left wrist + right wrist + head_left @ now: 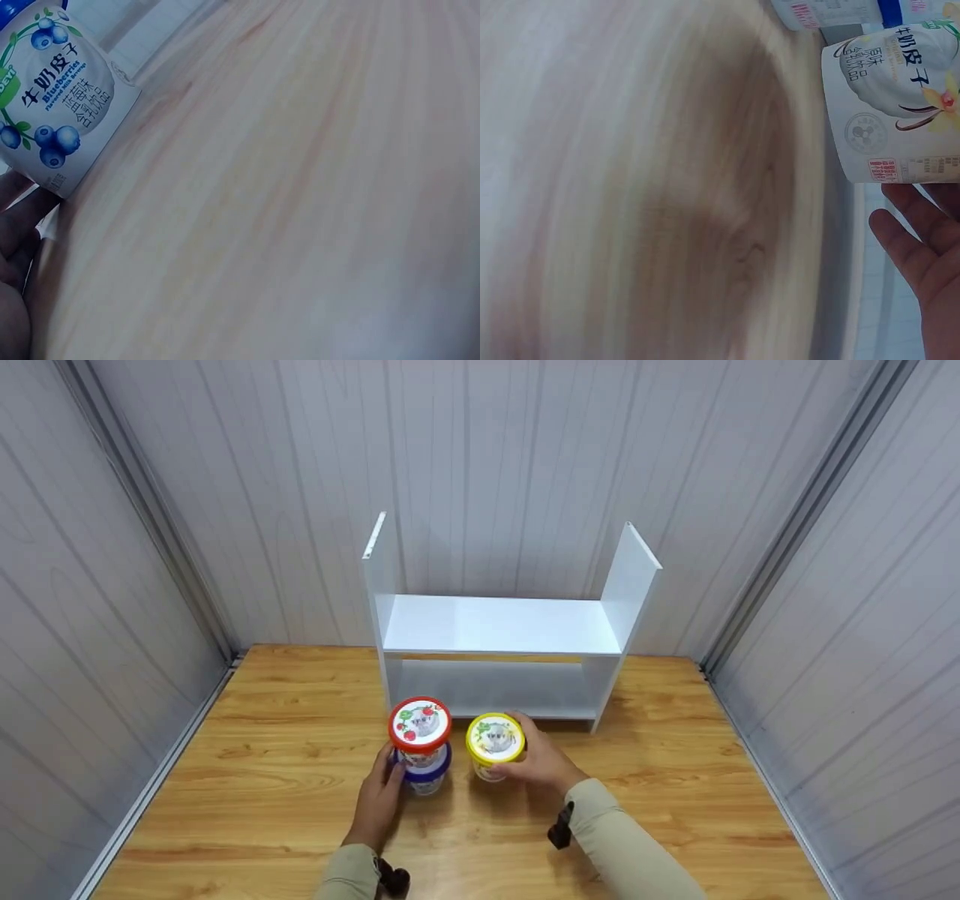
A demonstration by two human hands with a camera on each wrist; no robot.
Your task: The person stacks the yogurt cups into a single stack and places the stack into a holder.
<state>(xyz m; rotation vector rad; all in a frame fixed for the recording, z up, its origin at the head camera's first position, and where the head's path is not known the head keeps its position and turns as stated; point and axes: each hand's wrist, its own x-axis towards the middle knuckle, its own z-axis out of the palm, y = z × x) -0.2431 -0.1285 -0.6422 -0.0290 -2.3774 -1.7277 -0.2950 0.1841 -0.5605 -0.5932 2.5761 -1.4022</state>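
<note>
Two drink cups stand stacked in the head view: a red-lidded cup (420, 723) with strawberries on its lid sits on a blue-lidded cup (427, 780). My left hand (376, 802) holds the lower cup from its left side. Blueberries show on that cup (49, 94) in the left wrist view, with fingers (22, 217) against its side. To the right, my right hand (546, 757) grips a yellow-lidded cup (496, 737), thumb at the front and fingers round the far side. In the right wrist view this cup (892, 112) shows a vanilla flower.
A white two-level shelf (499, 624) with raised side panels stands behind the cups, near the back wall (495, 472). The wooden table (300, 780) extends to both sides, bounded by pale panel walls. A dark wrist device (561, 826) sits on each sleeve.
</note>
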